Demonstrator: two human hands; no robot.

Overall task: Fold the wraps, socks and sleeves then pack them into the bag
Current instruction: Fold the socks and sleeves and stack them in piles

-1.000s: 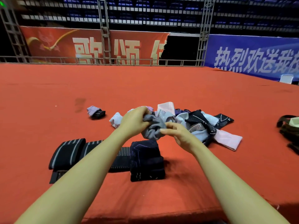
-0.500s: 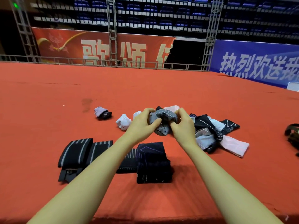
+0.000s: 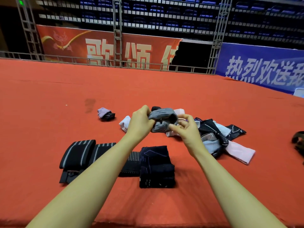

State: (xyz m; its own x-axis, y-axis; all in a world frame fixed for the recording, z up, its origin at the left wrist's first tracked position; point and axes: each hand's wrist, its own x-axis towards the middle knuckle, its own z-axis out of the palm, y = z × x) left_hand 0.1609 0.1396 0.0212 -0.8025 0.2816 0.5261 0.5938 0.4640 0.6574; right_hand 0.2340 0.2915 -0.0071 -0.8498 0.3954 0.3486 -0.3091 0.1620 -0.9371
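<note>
Both hands bunch a grey ribbed sock (image 3: pixel 162 120) above the red cloth (image 3: pixel 49 129).

The left hand (image 3: pixel 140 123) grips its left end and the right hand (image 3: pixel 185 129) pinches its lower right; its rolled tube lies left-right, just left of the loose sock pile (image 3: pixel 218 134), beyond the folded black stack (image 3: pixel 156 167).

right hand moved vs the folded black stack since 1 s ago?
Yes. The right hand has risen away from the folded black stack, up to the grey striped sock, which it now pinches.
</note>
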